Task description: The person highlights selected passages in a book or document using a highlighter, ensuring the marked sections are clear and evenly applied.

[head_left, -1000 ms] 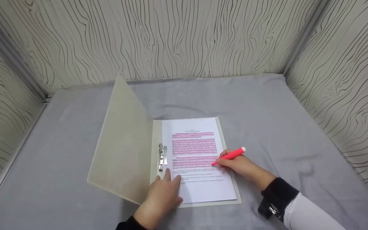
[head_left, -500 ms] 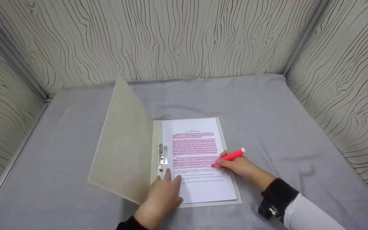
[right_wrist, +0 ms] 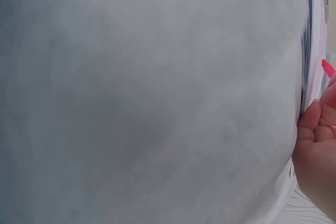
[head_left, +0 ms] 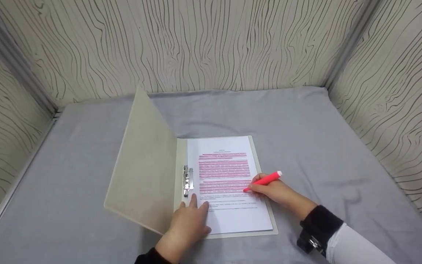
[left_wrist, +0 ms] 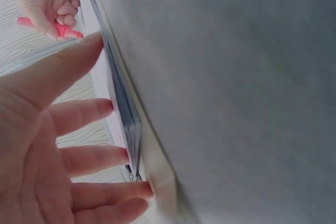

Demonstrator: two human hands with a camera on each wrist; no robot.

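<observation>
My right hand (head_left: 275, 190) pinches a pink highlighter (head_left: 267, 179), its tip at the right end of a printed line on the top sheet (head_left: 238, 220). Pink marking covers the upper paragraphs; the lower lines are plain black print. My left hand (head_left: 189, 222) rests with spread fingers on the sheet's lower left. In the left wrist view its fingertips (left_wrist: 94, 40) touch the page of a thick paper stack. The stack lies in an open cream folder (head_left: 180, 146) with a metal clip (head_left: 186, 181) along the fold. In the right wrist view only the pink tip (right_wrist: 328, 67) shows.
The folder's cover (head_left: 141, 161) stands tilted up on the left. A grey cloth (head_left: 306, 128) with creases covers the table. Wood-grain patterned panels (head_left: 196, 44) enclose the back and both sides. A black wrist strap (head_left: 321, 222) with a camera sits on the right forearm.
Both hands keep their places on the page, with the highlighter tip near the same line end. The whole view has shifted slightly.
</observation>
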